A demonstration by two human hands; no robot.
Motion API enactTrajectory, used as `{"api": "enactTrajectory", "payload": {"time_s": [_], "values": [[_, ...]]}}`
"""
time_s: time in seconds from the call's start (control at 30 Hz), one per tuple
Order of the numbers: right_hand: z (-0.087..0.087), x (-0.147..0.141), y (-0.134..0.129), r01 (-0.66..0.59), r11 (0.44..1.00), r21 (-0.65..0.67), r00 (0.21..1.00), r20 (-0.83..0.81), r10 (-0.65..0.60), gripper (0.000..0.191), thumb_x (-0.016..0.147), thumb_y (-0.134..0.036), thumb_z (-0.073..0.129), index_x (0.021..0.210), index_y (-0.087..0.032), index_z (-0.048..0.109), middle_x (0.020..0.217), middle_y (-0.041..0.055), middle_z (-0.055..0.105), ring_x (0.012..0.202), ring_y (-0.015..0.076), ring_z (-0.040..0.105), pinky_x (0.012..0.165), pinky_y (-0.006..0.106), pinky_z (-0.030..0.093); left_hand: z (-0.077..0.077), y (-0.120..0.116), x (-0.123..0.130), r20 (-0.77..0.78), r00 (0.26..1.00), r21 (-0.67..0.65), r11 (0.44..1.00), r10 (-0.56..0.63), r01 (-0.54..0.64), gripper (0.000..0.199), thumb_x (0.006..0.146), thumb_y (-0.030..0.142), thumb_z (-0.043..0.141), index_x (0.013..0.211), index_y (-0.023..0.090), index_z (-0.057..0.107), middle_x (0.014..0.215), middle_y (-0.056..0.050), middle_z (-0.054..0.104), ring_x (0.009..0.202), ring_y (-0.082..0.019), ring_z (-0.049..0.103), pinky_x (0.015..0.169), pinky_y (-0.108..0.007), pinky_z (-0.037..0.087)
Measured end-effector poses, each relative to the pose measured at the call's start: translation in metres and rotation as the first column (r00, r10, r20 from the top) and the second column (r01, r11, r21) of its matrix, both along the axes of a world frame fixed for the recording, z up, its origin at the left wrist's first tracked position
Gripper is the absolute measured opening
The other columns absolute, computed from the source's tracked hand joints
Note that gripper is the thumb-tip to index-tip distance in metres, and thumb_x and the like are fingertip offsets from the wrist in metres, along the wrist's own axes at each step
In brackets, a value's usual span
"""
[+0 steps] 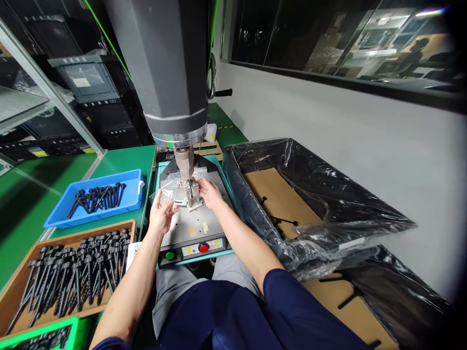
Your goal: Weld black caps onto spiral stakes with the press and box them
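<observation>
Grey wall (383,136) on the right, dark window (292,39) above it, and behind the glass a person (412,56) who's basically a blurry silhouette. Big grey press (168,73) runs off the top of the frame, so no clue what its upper end looks like. Its tip comes down at a small metal fixture (193,197) on the steel plate (182,228), right between both hands.

Left hand (162,216) has thumb and index a bit apart beside some clear plastic (168,187); glare makes it hard to say if anything's pinched. Right hand (211,194) is curled up against the fixture's right side, fingertips partly hidden, so I can't tell what it's gripping either.

Writing-wise: white paper (133,253) shows what looks like "OK", rest is covered by the left forearm. Labels round the red button (203,248) include a warning triangle, text too tiny. Green button (170,255) sits left of it.

Black stemmed parts fill the brown tray (133,233), with more in the blue tray (105,218). Green tray (75,330) is cut off bottom left, and plastic wrap hides bits of the lined bin (328,238).
</observation>
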State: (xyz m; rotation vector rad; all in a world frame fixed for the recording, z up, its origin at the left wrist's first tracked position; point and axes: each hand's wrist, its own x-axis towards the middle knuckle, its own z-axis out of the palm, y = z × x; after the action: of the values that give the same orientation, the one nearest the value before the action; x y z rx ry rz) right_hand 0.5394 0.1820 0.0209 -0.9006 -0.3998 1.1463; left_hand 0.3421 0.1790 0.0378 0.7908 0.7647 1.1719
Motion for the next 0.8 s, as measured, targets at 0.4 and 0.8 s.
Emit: {"api": "enactTrajectory", "payload": {"time_s": [0.4,0.8], "values": [[-0.001,-0.007,0.002,0.094,0.994,-0.056,0.995,0.03,-0.092,0.032,0.057,-0.038,0.085,0.074,-0.018,0.067,0.074,0.0006,0.069,0.073,0.0148,0.064,0.063,0.025,0.048,-0.008,-0.001,-0.005,-0.035,0.999,0.0,1.0,-0.005,0.005,0.093,0.062,0.019,0.083,0.144,0.028,0.039,0.073,0.005,0.064,0.058,-0.01,0.064,0.065,-0.027,0.056],[0.004,-0.01,-0.007,0.097,0.989,-0.112,0.995,0.021,-0.095,0.03,0.057,-0.04,0.084,0.071,-0.018,0.069,0.072,0.0016,0.07,0.076,0.0163,0.063,0.064,0.025,0.045,-0.017,-0.003,-0.008,-0.079,0.997,-0.083,0.997,-0.001,-0.006,0.056,0.064,0.021,0.083,0.113,0.019,0.056,0.079,-0.001,0.069,0.061,-0.013,0.068,0.064,-0.027,0.058]]}}
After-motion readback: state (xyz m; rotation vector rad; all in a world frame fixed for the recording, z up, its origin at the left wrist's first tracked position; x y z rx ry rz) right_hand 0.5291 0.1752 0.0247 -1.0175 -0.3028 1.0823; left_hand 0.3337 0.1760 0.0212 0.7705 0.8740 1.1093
